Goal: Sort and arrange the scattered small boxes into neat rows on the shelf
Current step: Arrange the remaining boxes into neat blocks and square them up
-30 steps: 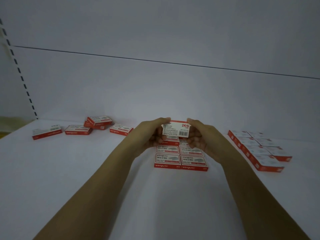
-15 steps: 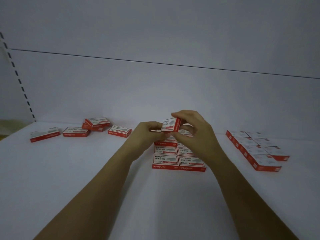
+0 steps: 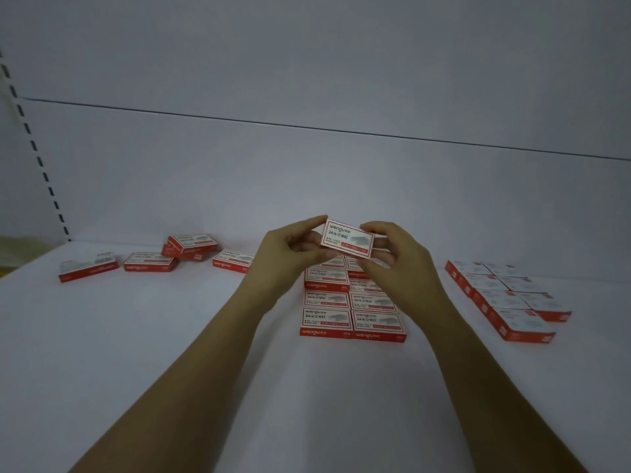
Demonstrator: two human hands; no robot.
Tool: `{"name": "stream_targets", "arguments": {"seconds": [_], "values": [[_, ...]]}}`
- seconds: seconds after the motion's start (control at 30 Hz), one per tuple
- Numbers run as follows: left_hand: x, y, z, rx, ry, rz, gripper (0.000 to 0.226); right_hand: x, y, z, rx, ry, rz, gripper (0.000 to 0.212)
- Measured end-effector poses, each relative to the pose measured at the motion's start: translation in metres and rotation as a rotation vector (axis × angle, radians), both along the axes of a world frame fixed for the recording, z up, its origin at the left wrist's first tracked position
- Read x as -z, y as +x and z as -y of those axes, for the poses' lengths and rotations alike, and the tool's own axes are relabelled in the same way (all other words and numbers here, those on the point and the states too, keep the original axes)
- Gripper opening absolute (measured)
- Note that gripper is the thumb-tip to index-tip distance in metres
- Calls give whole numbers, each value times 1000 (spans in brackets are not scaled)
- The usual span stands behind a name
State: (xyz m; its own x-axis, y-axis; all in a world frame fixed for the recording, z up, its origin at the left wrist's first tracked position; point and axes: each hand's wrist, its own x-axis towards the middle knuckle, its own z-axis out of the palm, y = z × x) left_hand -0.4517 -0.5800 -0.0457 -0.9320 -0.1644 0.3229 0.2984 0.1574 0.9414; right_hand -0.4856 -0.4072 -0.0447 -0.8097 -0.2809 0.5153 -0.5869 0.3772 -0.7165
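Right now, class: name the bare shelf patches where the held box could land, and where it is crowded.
Bare shelf: the front left, between the loose boxes and the middle block; a strip parts it from the right block. Crowded: that block's far end, under the left hand and right hand gripping the held box.

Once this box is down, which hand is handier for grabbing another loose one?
Probably the left hand: the loose boxes lie on its side, while the right hand would cross the rows.
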Motion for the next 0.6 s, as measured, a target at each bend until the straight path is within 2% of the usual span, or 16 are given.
{"name": "stream_targets", "arguments": {"seconds": [0.13,0.33,0.5,0.6], "values": [[-6,7,-7,19,-117,-105,44,4,-1,3,-18,44,143,37],[0,9,-19,40,-373,-154,41,15,-1,9,-68,129,166,33],[2,8,-17,-16,-454,-234,37,15,-6,9,44,141,45,32],[1,9,-16,-97,-549,-246,35,14,-9,7,152,59,-70,31]]}}
